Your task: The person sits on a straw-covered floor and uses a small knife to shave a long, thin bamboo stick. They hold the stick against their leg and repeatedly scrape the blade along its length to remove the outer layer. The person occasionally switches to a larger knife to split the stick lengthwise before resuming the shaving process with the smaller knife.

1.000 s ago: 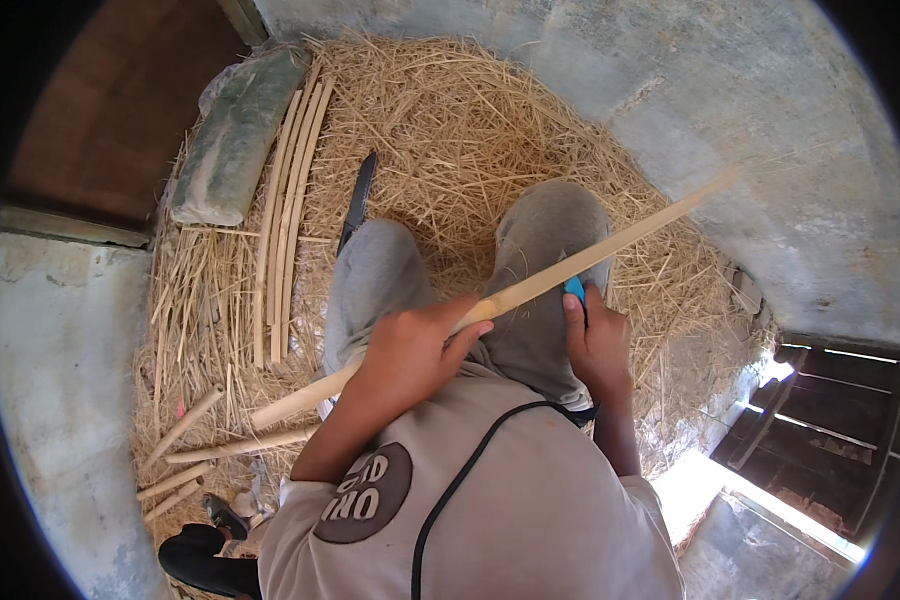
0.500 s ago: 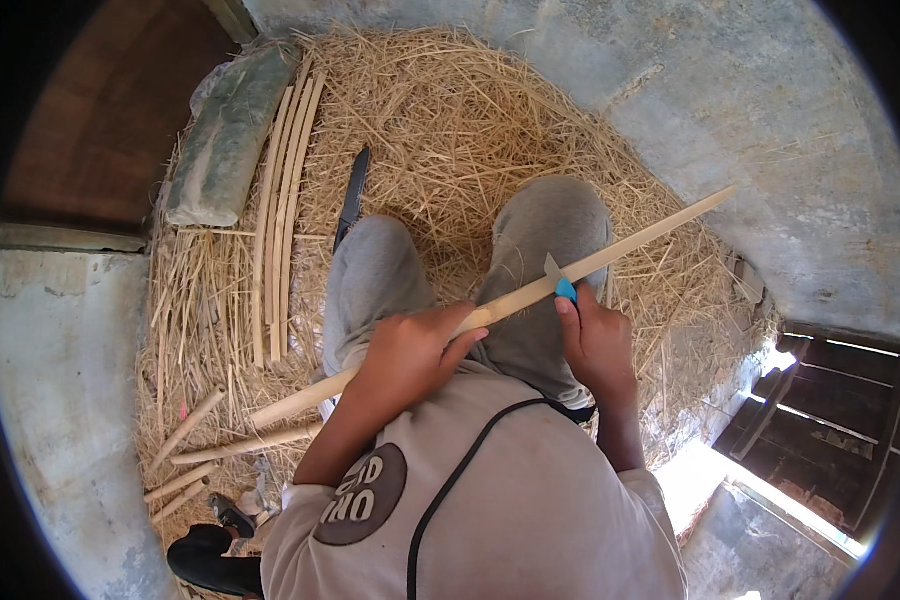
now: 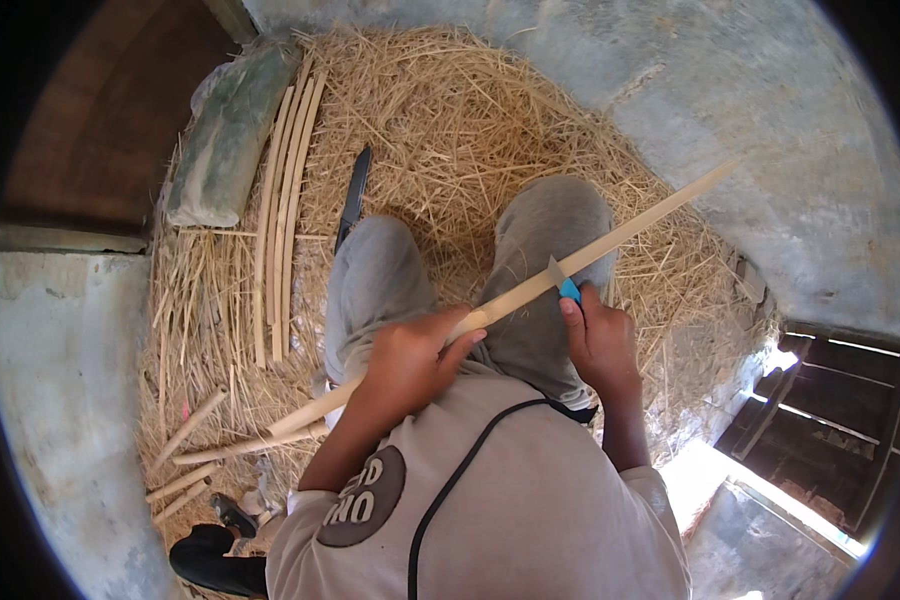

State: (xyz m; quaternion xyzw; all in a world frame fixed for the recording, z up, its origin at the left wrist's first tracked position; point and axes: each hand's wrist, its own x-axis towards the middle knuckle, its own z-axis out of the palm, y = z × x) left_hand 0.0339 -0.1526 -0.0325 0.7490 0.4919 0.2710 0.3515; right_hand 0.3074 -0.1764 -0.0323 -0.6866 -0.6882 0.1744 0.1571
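Observation:
A long pale bamboo strip (image 3: pixel 620 238) slants across my lap, low at the left and high at the right. My left hand (image 3: pixel 417 357) is closed around it near a darker joint, with the thumb along its edge. My right hand (image 3: pixel 602 340) grips a small knife (image 3: pixel 569 289) by its blue handle. The short blade rests against the strip above my right knee. Behind my left forearm, the strip's lower end passes out toward the floor.
Straw (image 3: pixel 440 120) covers the floor. Several cut strips (image 3: pixel 288 215) lie at the left beside a wrapped greenish block (image 3: pixel 225 140). A dark-bladed knife (image 3: pixel 353 195) lies by my left knee. Short sticks (image 3: pixel 185 430) and another person's foot (image 3: pixel 233 517) are at lower left. Concrete walls (image 3: pixel 770 120) stand close.
The bamboo strip has tilted more steeply, its far right end rising and its lower left end shifting right. My right hand and the knife have moved slightly right.

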